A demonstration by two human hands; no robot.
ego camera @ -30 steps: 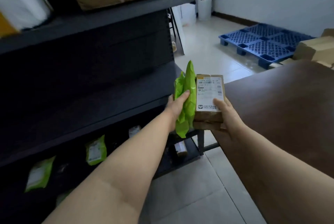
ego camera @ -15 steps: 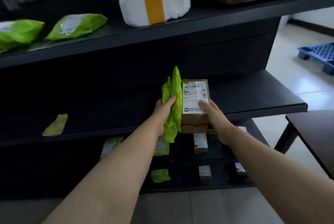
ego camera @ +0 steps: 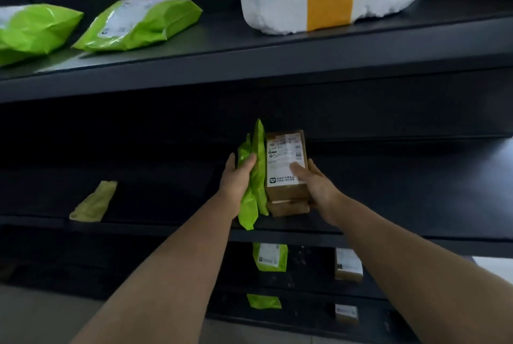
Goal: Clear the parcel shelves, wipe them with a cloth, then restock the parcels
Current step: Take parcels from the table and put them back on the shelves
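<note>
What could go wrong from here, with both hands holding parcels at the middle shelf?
1. The right hand clamps two stacked cardboard boxes. Its thumb presses only the upper one, so the lower box might slip out over the front edge of the middle shelf.
2. The green mailers stand on end in the left hand; released so, they would likely flop or slide off.
3. The cloth lies on the same shelf and could get buried among parcels.

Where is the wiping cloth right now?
Head view: the yellow-green cloth lies at the left of the middle shelf near its front edge, apart from the left hand gripping green mailers further right.
</note>
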